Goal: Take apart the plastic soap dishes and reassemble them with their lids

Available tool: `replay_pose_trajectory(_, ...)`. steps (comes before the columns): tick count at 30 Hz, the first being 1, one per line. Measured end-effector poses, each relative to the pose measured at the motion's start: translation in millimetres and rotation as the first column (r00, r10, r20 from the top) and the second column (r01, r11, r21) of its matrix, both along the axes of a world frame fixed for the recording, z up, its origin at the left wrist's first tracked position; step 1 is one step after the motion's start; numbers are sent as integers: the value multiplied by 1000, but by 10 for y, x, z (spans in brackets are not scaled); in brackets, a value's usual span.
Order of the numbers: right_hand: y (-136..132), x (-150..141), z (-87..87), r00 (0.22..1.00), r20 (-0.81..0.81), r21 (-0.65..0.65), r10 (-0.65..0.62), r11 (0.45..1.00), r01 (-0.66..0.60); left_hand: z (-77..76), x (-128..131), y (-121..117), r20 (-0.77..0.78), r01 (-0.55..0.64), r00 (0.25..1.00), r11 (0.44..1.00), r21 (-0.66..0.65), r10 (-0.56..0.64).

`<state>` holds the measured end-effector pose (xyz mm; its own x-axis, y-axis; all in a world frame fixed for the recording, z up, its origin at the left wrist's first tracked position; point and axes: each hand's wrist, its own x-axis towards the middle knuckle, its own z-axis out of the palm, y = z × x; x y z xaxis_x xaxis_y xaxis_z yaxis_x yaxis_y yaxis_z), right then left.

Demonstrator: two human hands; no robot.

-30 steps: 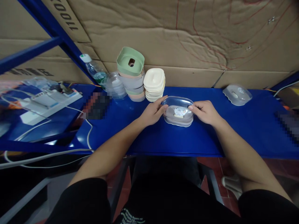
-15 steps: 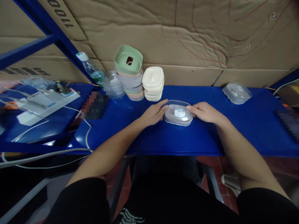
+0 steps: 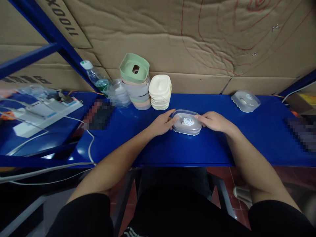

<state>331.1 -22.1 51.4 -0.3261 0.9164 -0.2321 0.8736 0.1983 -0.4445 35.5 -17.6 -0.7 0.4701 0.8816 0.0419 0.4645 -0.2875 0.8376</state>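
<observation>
I had both hands on the lidded box (image 3: 187, 122) mid-surface (image 3: 222, 144): left hand (image 3: 162, 123) and right hand (image 3: 212, 120) each pinched an end, steadying it flat.

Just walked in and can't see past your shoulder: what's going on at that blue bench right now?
A person sits at the blue bench with both hands on a clear-lidded soap box: the left hand at its left end, the right hand at its right end, the box resting flat. Behind it stand a stack of coloured trays and a stack of cream lids. Another clear-lidded box lies off to the right.
</observation>
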Motion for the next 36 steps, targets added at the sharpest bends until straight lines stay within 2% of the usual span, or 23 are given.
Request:
replay_pose_trajectory(10, -1, -1, 19, 997, 81, 45, -8, 999, 5, 40, -21, -9, -58, 69, 996, 998, -11, -70)
replay_pose_trajectory(18, 29, 40, -37, 998, 54, 57, -15, 998, 12, 26, -18, -4, -88, 10, 996, 999, 37, -7)
replay_pose_trajectory(23, 28, 27, -64, 993, 115, 103, -15, 995, 3, 21, -36, 21, -167, -20, 985, 996, 89, 35)
replay_pose_trajectory(25, 19, 15, -61, 991, 126, 142, -34, 990, 16, 26, -52, 27, -183, -32, 981, 990, 140, 57)
replay_pose_trajectory(27, 10, 6, -67, 995, 70, 227, -67, 973, 49, 37, -67, 29, -181, -37, 981, 984, 172, 68)
replay_pose_trajectory(29, 2, -3, -96, 999, -49, 320, -9, 947, 24, 53, -76, 26, -185, -23, 981, 985, 173, 55)
replay_pose_trajectory(31, -3, -16, -152, 975, -146, 366, 168, 925, -105, 71, -82, 22, -198, -1, 979, 985, 171, 36)
replay_pose_trajectory(33, -7, -39, -221, 928, -182, 353, 324, 902, -246, 85, -85, 19, -213, 9, 977, 984, 177, 29)
replay_pose_trajectory(36, -6, -79, -312, 907, -175, 310, 382, 896, -317, 91, -95, 21, -235, 8, 971, 984, 177, 34)
